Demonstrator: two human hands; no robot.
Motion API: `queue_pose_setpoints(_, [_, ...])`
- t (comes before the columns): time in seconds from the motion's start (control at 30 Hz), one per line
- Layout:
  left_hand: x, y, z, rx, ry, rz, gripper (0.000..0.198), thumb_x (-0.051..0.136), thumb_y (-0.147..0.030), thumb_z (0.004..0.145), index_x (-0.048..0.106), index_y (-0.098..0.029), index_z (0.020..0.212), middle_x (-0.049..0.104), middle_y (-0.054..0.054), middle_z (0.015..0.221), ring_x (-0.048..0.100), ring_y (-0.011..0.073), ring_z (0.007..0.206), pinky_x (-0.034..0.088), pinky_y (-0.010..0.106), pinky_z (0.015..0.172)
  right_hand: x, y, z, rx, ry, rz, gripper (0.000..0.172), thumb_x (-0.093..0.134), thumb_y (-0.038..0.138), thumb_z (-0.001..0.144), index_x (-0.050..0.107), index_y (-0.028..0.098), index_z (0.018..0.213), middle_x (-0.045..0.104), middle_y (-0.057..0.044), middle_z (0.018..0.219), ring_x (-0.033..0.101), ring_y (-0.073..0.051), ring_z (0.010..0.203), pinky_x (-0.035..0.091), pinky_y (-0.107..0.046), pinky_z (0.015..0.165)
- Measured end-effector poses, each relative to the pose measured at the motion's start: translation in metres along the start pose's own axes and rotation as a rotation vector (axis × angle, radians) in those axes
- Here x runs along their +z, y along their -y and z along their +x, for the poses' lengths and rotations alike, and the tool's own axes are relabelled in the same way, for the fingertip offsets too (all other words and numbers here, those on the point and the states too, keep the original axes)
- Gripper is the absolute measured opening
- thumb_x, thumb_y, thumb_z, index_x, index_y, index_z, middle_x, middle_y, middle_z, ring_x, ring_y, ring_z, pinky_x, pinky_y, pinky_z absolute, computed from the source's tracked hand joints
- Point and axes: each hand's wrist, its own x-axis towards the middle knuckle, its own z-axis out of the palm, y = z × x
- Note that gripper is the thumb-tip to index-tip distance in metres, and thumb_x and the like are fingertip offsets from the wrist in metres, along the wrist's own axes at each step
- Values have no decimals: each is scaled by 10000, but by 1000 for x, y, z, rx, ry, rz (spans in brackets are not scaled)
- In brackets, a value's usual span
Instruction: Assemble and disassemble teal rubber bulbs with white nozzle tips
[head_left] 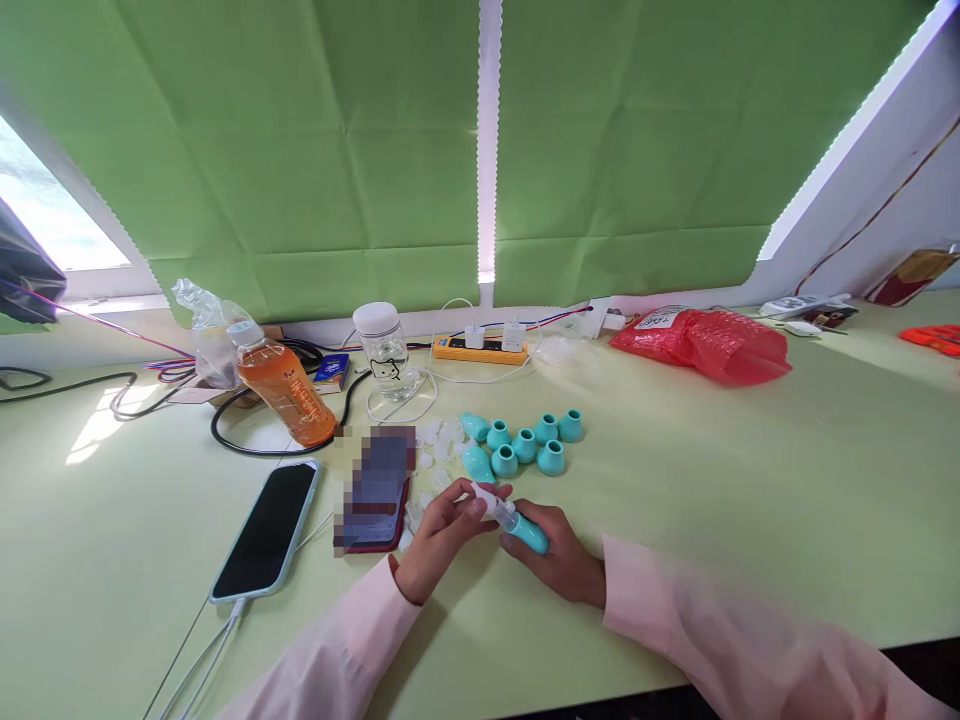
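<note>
My right hand (pixel 559 555) is wrapped round a small glossy teal bottle (pixel 532 535), tilted with its top toward the left. A translucent collar (pixel 508 515) sits at the bottle's mouth. The fingers of my left hand (pixel 450 525) pinch a white nozzle-like tip (pixel 484 495) in line with that collar; whether the two are joined I cannot tell. Just beyond my hands several teal vase-shaped pieces (pixel 525 446) stand with their round openings upward. Two smooth teal pieces (pixel 478 464) lie on their sides. Small translucent plastic parts (pixel 442 440) are scattered left of them, partly behind my left hand.
Left of my hands lie a phone with a blurred screen (pixel 375 490) and a light-cased phone (pixel 266 530) with cables. Behind stand an orange drink bottle (pixel 289 390), a transparent jar (pixel 386 355) and a power strip (pixel 480 348). A red plastic package (pixel 705 345) lies back right.
</note>
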Motion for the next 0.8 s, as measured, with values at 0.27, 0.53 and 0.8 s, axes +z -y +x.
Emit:
queue_pose_setpoints(0.27, [11, 11, -3, 5, -113, -180, 178, 553, -308, 734, 450, -163, 743, 614, 77, 891, 473, 235, 1035, 395, 397, 832, 3, 3, -3, -3, 25, 2, 123, 448, 275, 759, 409, 191, 678, 383, 41, 546, 355, -95, 491, 282, -222, 486])
queue_pose_setpoints(0.53, [22, 18, -4, 51, -247, -294, 180, 566, -298, 722, 431, -183, 693, 592, 13, 843, 520, 201, 948, 458, 318, 698, 6, 3, -5, 82, 31, 141, 161, 418, 319, 799, 427, 183, 714, 394, 45, 532, 357, -85, 479, 297, -211, 472])
queue_pose_setpoints(0.8, [29, 24, -8, 86, -317, -376, 114, 525, -250, 762, 459, -179, 701, 569, 29, 883, 435, 218, 1058, 455, 259, 652, 10, 4, -7, 102, 27, 321, 180, 421, 348, 804, 454, 171, 791, 436, 38, 557, 394, -86, 512, 338, -219, 518])
